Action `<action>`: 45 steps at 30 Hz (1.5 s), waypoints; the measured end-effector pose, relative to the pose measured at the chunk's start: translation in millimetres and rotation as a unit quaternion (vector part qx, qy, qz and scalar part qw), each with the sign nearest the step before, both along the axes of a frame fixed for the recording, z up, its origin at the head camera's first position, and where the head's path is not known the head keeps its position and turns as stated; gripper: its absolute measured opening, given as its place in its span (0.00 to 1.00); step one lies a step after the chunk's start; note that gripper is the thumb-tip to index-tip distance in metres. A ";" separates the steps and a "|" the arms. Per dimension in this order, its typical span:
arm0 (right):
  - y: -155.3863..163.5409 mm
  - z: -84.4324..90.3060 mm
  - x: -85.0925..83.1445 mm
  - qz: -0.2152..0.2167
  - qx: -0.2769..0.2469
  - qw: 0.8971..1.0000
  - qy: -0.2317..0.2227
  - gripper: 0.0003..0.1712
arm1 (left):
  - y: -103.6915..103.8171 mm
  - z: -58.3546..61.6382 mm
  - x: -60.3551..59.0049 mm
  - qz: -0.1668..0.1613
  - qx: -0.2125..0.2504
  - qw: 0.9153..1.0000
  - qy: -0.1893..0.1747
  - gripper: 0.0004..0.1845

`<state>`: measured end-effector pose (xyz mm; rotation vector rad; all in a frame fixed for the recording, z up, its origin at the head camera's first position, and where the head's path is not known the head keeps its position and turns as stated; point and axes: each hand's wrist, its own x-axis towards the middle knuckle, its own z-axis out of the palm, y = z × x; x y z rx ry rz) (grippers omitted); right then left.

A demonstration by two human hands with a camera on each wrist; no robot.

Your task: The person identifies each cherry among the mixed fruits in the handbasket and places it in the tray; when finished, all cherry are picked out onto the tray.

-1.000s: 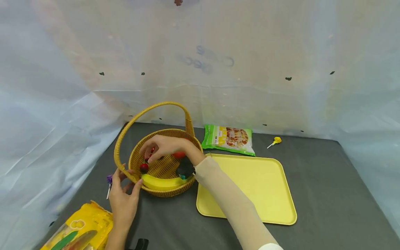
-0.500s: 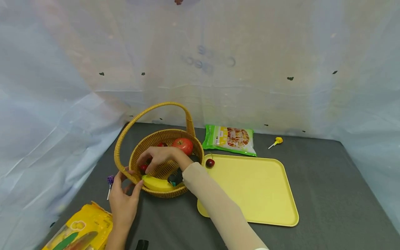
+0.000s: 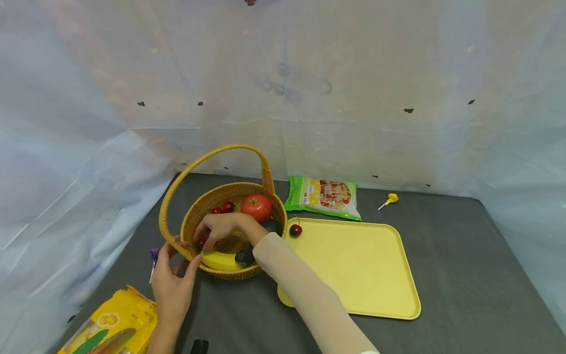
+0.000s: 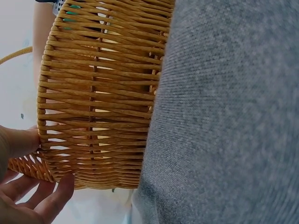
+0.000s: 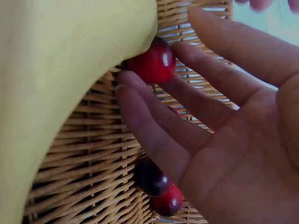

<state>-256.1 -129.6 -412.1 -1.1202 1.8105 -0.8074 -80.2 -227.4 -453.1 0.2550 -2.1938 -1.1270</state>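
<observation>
We steadied the basket (image 3: 230, 196) with our left hand (image 3: 173, 280) while our right hand's (image 3: 223, 227) loosely spread fingers (image 5: 154, 135) closed gently on the cherry (image 5: 154, 63) beside the banana (image 5: 51, 84), nothing yet pinched.

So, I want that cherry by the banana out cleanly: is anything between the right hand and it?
Nothing visible: the right hand already has fingertips on the cherry, which lies against the banana in the basket. The banana crowds one side only.
</observation>
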 end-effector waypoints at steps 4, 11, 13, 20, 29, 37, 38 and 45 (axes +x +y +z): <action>0.7 0.9 1.7 -0.008 0.010 1.000 0.002 0.23 | -0.9 -0.8 -0.3 0.005 -0.003 1.000 -0.004 0.35; 10.4 6.4 -1.3 -0.019 -0.023 0.999 0.024 0.09 | -0.6 0.2 0.8 0.003 -0.004 1.000 0.000 0.35; 16.8 11.4 -3.0 -0.019 -0.053 0.997 0.046 0.08 | -0.2 0.5 1.0 0.004 -0.005 1.000 0.000 0.35; 59.0 39.5 1.3 -0.029 -0.190 0.973 0.129 0.10 | -0.2 -1.2 2.3 0.011 -0.005 1.000 0.003 0.35; 169.0 39.3 5.2 -0.184 -0.306 0.920 0.158 0.10 | 0.3 -1.6 1.0 0.005 -0.004 1.000 0.009 0.36; 240.5 -7.6 3.9 -0.327 -0.241 0.898 0.171 0.12 | 1.7 -1.3 -1.1 0.005 -0.004 1.000 0.008 0.36; 244.1 -13.9 3.8 -0.333 -0.232 0.899 0.166 0.13 | 1.7 -1.2 -1.2 0.007 -0.004 1.000 0.009 0.36; 251.0 -47.9 2.5 -0.339 -0.202 0.903 0.170 0.15 | 1.5 -1.9 -1.7 0.002 0.000 1.000 0.019 0.35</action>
